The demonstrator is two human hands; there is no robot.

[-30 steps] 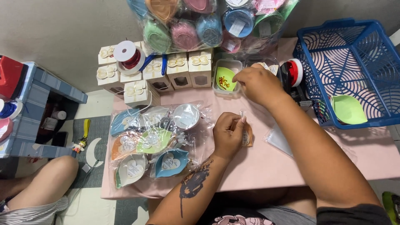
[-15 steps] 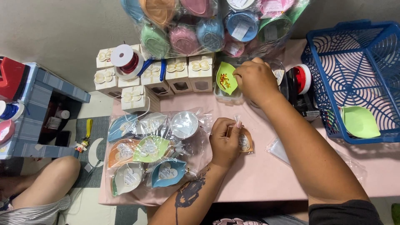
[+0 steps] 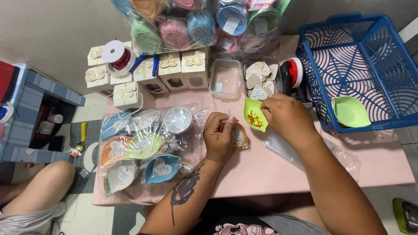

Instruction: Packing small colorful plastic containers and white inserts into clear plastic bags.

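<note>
My left hand (image 3: 220, 137) grips a small clear-wrapped orange leaf dish (image 3: 239, 136) with a heart tag, held over the pink table (image 3: 278, 169). My right hand (image 3: 285, 116) reaches just right of it and touches a green leaf-shaped dish (image 3: 254, 114) that holds small red and gold bits. Behind them sit a clear tub of heart-shaped tags (image 3: 260, 81) and an almost bare clear tub (image 3: 225, 79).
Wrapped leaf dishes (image 3: 141, 148) lie in a pile at the left. Small white gift boxes (image 3: 152, 72) and a red ribbon spool (image 3: 117, 55) stand at the back. A blue basket (image 3: 361, 65) holds a green dish (image 3: 350, 111). Clear bags (image 3: 287, 150) lie under my right forearm.
The green dish with the bits has come forward from the clear tub to beside my left hand, with my right hand on it. The left hand has kept its wrapped dish.
</note>
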